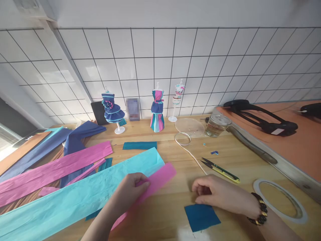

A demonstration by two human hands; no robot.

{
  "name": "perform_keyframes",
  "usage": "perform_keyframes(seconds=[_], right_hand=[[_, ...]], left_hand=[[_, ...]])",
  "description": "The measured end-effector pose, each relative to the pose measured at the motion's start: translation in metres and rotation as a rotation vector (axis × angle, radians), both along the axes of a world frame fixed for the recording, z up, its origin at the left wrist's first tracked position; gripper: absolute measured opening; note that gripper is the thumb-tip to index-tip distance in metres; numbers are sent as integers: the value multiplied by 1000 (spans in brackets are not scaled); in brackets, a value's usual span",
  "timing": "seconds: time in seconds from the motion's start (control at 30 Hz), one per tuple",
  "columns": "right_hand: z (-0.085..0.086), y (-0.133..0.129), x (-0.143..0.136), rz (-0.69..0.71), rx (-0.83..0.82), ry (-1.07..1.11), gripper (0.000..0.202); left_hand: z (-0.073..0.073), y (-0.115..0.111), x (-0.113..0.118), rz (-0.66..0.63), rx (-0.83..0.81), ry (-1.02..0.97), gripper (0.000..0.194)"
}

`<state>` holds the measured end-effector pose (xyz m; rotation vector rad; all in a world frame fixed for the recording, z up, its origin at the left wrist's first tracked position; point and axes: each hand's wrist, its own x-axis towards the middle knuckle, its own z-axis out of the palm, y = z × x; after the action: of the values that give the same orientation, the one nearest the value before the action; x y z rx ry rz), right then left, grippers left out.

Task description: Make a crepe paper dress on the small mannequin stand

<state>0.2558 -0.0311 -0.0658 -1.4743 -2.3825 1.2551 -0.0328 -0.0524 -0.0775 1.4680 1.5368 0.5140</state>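
Observation:
My left hand (132,189) pinches a bright pink crepe paper strip (160,179) between thumb and fingers. The strip slants from the lower middle up to the right, partly hidden by the hand, and lies beside a wide light-blue strip (82,187). My right hand (215,192), with a dark beaded bracelet (262,211) on its wrist, hovers low over the table. Its fingers are loosely curled, with a gap between thumb and forefinger and nothing visible there. Just below it lies a dark teal square (202,217). A thin cream cord (192,154) runs behind its knuckles.
Yellow-handled thread snips (222,170) and a white tape roll (257,187) lie at right. Three small dress forms, one in a navy dress (114,110), stand along the tiled wall. A glass (217,125) stands behind the snips. More strips, including a pink one (62,164), cover the left.

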Motion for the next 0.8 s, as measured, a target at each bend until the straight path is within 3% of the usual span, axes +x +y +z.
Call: perform_keyframes(seconds=[0.17, 0.4, 0.47, 0.57, 0.67, 0.8], right_hand=[[-2, 3, 8, -28, 162, -122, 15], [-4, 17, 22, -273, 414, -337, 23], [0, 14, 18, -221, 395, -256, 22], [6, 6, 8, -41, 223, -112, 13], [7, -2, 3, 78, 98, -113, 12], [3, -7, 2, 155, 102, -156, 11]], left_hand=[[-2, -3, 3, -54, -2, -2, 27], [2, -12, 16, -171, 29, 50, 24], [2, -14, 18, -180, 44, 94, 27], [-1, -16, 19, -159, 76, 176, 34], [-5, -15, 19, -145, 104, 228, 37], [-7, -14, 18, -147, 147, 264, 37]])
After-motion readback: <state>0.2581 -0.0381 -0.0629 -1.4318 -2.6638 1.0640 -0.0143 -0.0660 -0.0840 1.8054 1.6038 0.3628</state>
